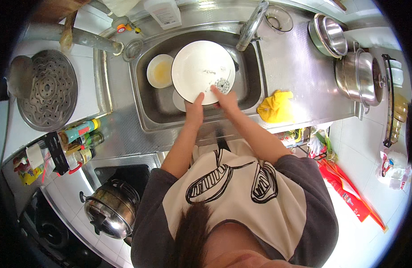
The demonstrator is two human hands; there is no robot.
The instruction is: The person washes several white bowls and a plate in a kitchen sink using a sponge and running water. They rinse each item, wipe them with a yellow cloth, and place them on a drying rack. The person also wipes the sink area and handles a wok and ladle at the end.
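My left hand grips the lower rim of a white plate with a small dark floral pattern, held over the steel sink. My right hand holds the same plate at its lower right, thumb on its face. To the left, inside the sink, sits a white bowl with something yellowish in it. Another white dish is partly hidden under the plate. A yellow cloth lies beside the sink on the right.
The faucet stands behind the sink, near a glass bowl and a white jug. Steel pots sit right. A perforated tray, bottles and a lidded pot are left.
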